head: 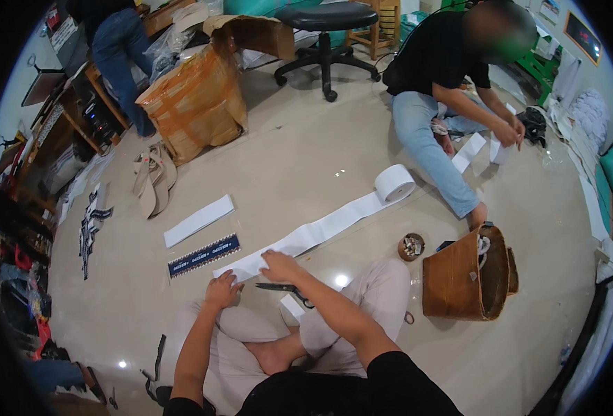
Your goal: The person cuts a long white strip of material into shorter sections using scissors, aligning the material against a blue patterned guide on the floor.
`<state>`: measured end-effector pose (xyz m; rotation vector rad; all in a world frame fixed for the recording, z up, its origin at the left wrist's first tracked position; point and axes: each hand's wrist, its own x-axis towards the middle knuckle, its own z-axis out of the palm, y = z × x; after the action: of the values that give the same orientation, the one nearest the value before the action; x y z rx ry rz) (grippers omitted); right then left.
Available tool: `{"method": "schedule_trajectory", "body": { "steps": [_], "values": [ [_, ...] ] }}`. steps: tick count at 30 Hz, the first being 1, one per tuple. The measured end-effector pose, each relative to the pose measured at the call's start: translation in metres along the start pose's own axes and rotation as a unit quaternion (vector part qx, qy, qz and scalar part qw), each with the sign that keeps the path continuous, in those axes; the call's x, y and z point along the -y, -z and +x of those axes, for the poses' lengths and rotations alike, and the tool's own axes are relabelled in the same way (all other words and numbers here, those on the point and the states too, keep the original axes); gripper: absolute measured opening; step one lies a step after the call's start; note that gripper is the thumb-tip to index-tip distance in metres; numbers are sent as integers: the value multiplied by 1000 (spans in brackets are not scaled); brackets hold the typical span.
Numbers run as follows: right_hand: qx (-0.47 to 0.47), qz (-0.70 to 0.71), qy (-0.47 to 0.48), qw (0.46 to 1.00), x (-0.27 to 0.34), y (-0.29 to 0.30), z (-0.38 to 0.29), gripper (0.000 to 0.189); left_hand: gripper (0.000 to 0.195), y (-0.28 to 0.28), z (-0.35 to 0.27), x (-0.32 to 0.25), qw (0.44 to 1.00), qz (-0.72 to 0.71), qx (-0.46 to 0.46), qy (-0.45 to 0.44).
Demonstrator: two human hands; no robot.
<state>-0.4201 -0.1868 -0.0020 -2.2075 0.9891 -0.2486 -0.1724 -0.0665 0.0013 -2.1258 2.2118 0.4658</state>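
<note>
A long white strip of fabric or paper (311, 232) runs diagonally across the tiled floor from its roll (394, 183) to my hands. My left hand (224, 291) holds the strip's near end down. A little farther along, my right hand (281, 268) has its fingers on the same strip. Black-handled scissors (277, 287) lie partly under my right forearm, free of both hands. Just beyond the strip's end is a dark blue patterned band (205, 256) bearing writing. Past it rests a flat stack of white strips (199, 221). A small white piece (292, 307) is by my legs.
A brown open container (452, 283) and a small bowl of cigarette butts (411, 247) stand at right. A seated person (441, 88) handles white strip beyond them. Sandals (154, 179), a taped cardboard box (197, 104) and a wheeled stool (327, 21) are farther off.
</note>
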Motion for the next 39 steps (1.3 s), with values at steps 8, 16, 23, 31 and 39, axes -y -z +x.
{"method": "schedule_trajectory", "body": {
  "steps": [8, 16, 23, 31, 39],
  "values": [
    [-146, -158, -117, 970, -34, 26, 9, 52, 57, 14, -11, 40, 989, 31, 48, 139],
    [0, -208, -208, 956, -33, 13, 2, 74, 51, 22, -13, 44, 976, -11, 70, 205],
    [41, -226, -152, 961, 19, -10, 8, 79, 57, 29, -23, 47, 960, -42, 127, 247],
    [26, -262, -106, 959, 56, -39, 14, 80, 62, 23, -18, 74, 946, -88, 128, 283],
    [59, -206, -104, 971, 78, -41, 27, 66, 50, 27, -25, 121, 929, -109, 90, 343]
  ]
}}
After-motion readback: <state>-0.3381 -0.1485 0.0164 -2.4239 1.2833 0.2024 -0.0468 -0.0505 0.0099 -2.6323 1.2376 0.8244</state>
